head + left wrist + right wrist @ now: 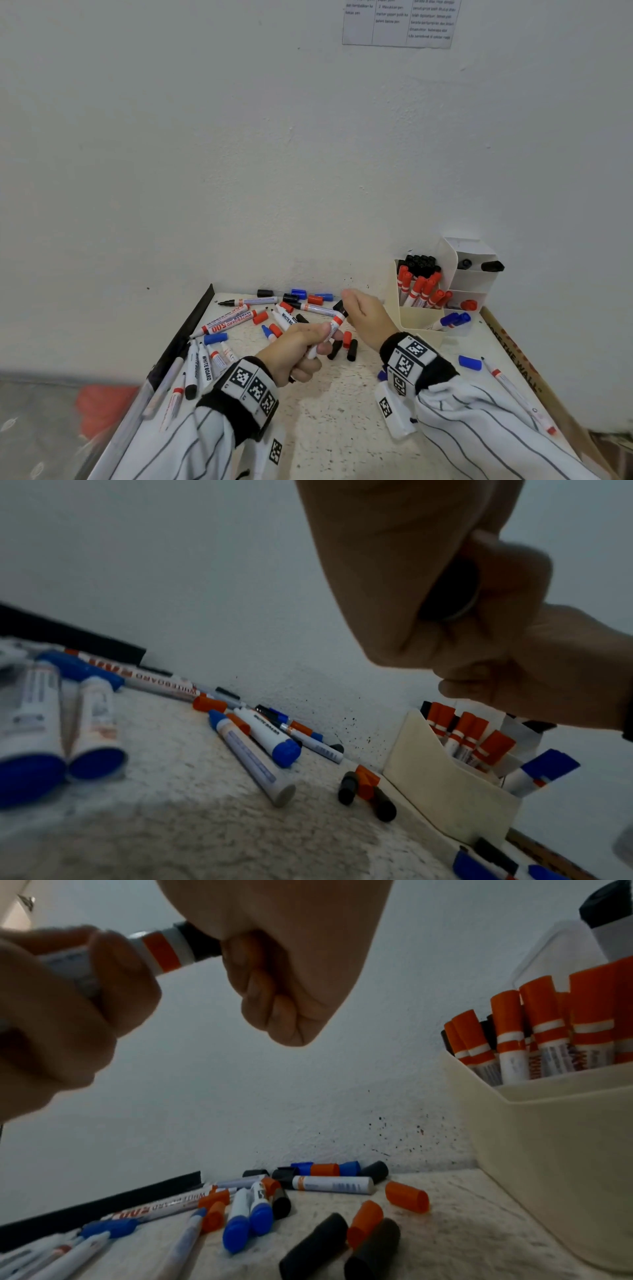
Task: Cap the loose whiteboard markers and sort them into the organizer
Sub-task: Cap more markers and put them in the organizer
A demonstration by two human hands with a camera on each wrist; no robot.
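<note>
My left hand [308, 342] grips the barrel of a white marker with a red band [334, 323], tilted up to the right above the table. My right hand [356, 308] pinches a black cap [340, 308] seated on that marker's tip; the right wrist view shows the cap [202, 942] against the band [164, 950]. The cream organizer [418, 318] stands at the back right with several red-capped markers [419, 287], black-capped ones behind them and blue-capped ones [455, 320] in a low front compartment. Loose markers and caps [239, 318] lie scattered on the left and at the back.
Black and red caps [351, 347] lie under my hands. A blue cap [470, 362] and a red marker [513, 390] lie at the right near a cardboard edge [520, 363]. A black strip [191, 318] lines the table's left side. The wall is close behind.
</note>
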